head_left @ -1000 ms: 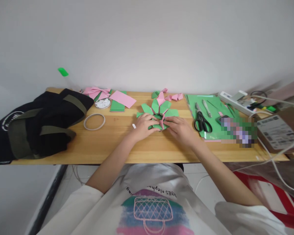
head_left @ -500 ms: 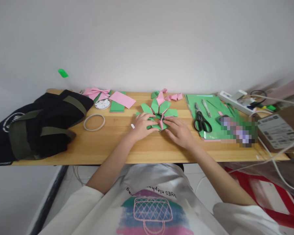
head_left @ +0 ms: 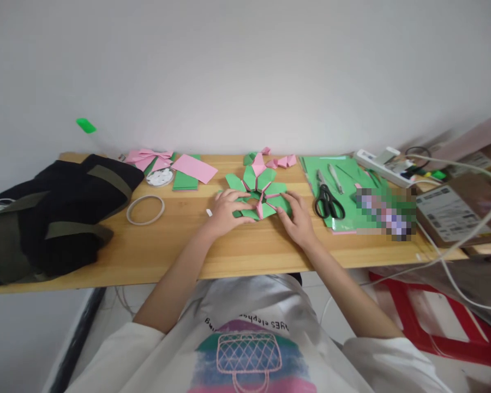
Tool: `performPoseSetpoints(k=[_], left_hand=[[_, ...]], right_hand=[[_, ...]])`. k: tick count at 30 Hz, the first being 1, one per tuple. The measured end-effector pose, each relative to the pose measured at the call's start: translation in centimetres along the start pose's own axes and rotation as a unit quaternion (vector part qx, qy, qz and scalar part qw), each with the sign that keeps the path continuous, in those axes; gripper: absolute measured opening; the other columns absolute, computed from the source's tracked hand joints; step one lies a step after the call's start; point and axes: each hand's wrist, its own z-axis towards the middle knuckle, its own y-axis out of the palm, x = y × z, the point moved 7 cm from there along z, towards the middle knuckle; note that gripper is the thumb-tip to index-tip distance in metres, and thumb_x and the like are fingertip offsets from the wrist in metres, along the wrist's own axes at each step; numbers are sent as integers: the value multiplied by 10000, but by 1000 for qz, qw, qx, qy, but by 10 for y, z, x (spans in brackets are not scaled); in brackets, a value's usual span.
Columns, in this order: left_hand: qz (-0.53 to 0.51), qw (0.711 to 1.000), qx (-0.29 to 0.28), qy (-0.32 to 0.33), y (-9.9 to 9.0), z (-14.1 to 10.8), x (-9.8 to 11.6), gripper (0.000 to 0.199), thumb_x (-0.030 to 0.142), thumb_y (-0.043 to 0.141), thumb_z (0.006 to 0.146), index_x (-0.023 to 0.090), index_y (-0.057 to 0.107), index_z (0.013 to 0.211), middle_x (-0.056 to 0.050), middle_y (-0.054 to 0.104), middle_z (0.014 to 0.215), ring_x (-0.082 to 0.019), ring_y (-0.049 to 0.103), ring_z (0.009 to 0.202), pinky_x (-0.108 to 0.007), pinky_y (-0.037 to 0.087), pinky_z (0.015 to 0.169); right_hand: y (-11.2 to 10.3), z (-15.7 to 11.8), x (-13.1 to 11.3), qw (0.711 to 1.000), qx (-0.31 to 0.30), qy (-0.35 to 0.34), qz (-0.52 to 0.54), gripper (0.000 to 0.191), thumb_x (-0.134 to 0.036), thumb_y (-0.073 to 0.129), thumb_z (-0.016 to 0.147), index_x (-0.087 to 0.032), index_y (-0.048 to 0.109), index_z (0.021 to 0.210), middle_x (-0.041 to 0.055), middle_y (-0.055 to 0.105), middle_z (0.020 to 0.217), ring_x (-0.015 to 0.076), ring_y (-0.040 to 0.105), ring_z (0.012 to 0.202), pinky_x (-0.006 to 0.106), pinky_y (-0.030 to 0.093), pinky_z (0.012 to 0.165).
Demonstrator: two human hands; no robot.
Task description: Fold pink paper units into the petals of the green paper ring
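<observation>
A ring of folded green and pink paper (head_left: 265,180), shaped like a flower with an open centre, lies on the wooden table between my hands. On its left side my left hand (head_left: 225,214) rests over the green petals, its fingers bent onto the paper. My right hand (head_left: 298,219) holds the right edge, with the thumb in front and the fingers behind a green petal. Behind the ring, touching the far petals or very near them, are a pink folded piece (head_left: 258,163) and a small green one (head_left: 249,159).
Black scissors (head_left: 329,203) and a cutter (head_left: 335,179) lie on green sheets (head_left: 352,217) at the right, near a power strip (head_left: 382,167) and cardboard box (head_left: 454,215). Leftward are a tape ring (head_left: 145,222), pink paper (head_left: 195,168) and a black bag (head_left: 65,191).
The view has shifted, so most things appear further left. My right hand has moved outward from the near centre of the ring to its right edge, uncovering the lower right petals.
</observation>
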Motion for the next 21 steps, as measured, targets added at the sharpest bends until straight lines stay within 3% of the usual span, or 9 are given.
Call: performPoseSetpoints(k=[13, 18, 21], left_hand=[[2, 1000, 8, 18, -1, -1, -2, 350, 427, 852, 622, 305, 760, 937, -52, 708, 1145, -279, 582, 1097, -487, 402, 964], [11, 999, 5, 30, -1, -2, 0, 466, 491, 869, 557, 292, 751, 961, -69, 709, 1143, -302, 589, 1097, -491, 405, 948], [15, 999, 17, 34, -2, -4, 3, 418, 489, 846, 606, 279, 743, 952, -65, 711, 1134, -295, 589, 1101, -486, 394, 955]], right_hand=[[-2, -3, -2, 1000, -6, 14, 12, 443, -427, 468, 934, -161, 526, 1284, 185, 541, 1300, 285, 508, 1247, 485, 403, 1073], [-2, -3, -1, 1000, -6, 23, 15, 436, -434, 470, 932, -191, 516, 1291, 173, 544, 1294, 286, 510, 1245, 492, 406, 1067], [-2, -3, -2, 1000, -4, 24, 18, 436, -429, 466, 935, -177, 516, 1287, 179, 546, 1286, 286, 511, 1240, 486, 408, 1067]])
